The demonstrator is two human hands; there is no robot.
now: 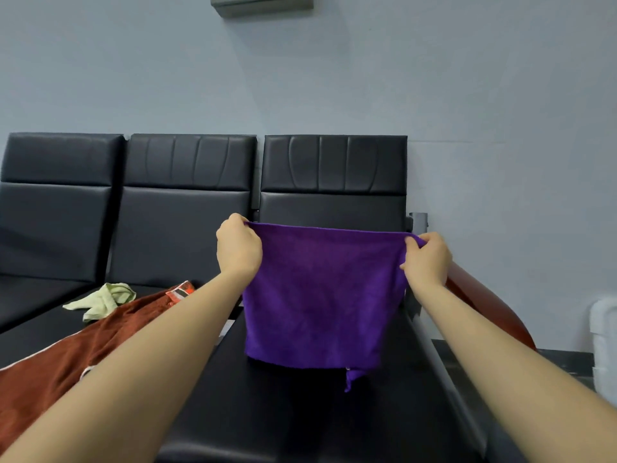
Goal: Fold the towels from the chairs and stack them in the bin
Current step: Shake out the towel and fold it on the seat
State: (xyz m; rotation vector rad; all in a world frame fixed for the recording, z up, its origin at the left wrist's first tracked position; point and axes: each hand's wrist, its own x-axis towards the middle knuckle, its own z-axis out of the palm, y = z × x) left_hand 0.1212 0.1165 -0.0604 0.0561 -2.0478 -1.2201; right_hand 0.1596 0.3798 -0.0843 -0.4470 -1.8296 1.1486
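Note:
A purple towel (320,295) hangs spread out above the right-hand black chair seat (300,412). My left hand (237,246) grips its top left corner and my right hand (425,259) pinches its top right corner. The top edge is stretched taut between them. Its lower edge hangs just above the seat, with a small tab dangling at the bottom right. A rust-brown towel (66,359) with an orange patterned band lies across the middle seat. A crumpled pale green towel (103,299) sits behind it.
Three black padded chairs (187,182) stand in a row against a grey wall. A red curved object (490,305) sits to the right of the chairs, and a white container (604,332) is at the right edge. A grey metal post (419,222) rises behind the right chair.

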